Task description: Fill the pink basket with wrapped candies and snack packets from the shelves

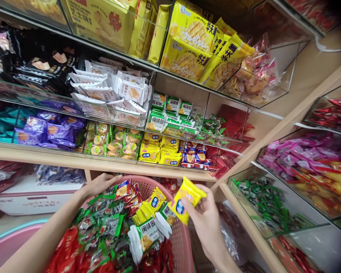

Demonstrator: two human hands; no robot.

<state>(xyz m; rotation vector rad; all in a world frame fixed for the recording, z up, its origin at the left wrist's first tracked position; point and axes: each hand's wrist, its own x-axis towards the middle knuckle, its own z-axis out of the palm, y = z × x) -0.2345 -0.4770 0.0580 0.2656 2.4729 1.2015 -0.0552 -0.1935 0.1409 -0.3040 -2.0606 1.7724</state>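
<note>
My right hand (206,220) pinches a small yellow snack packet (186,200) between thumb and fingers, above the right rim of a pink perforated plastic basket (182,242). My left hand (102,184) grips the basket's far rim, its fingertips partly hidden behind the edge. Inside the basket lie green-wrapped sweets (102,227), red packets (66,246), red-and-blue packets (127,193) and more yellow packets (150,206). White-and-green packets (147,233) rest on top, close to the right side.
Ahead, clear-fronted shelf bins hold yellow packets (160,153), green-and-white packets (170,113), white packets (110,91) and purple packets (51,131). Angled bins at right contain green sweets (269,208) and pink-wrapped ones (295,155). A white carton (25,199) and another pink tub (14,246) stand left.
</note>
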